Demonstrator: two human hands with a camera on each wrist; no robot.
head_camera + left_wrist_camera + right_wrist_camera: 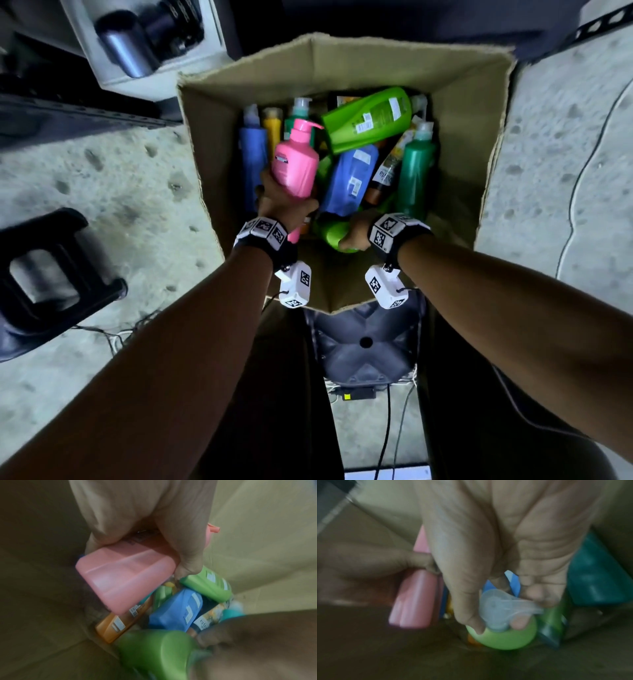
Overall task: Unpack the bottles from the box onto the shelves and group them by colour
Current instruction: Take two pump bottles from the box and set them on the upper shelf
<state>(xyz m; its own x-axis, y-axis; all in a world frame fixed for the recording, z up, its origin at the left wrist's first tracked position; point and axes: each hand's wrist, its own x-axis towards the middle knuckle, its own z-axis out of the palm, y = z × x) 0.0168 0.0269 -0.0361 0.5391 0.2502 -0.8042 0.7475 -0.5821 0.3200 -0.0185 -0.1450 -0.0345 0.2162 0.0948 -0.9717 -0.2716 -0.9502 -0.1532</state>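
An open cardboard box on the floor holds several bottles: blue, yellow, dark green, light green, orange. My left hand grips a pink pump bottle by its lower body, lifted above the others; in the left wrist view the pink pump bottle shows its base, with the left hand round it. My right hand grips a light green pump bottle at the box's near side; in the right wrist view my right hand curls round the clear pump neck of the light green bottle.
A large light green bottle lies across the pile, beside a blue bottle and a dark green one. A dark shelf frame stands at the left with a white carton. Black stools and cables sit on the concrete floor.
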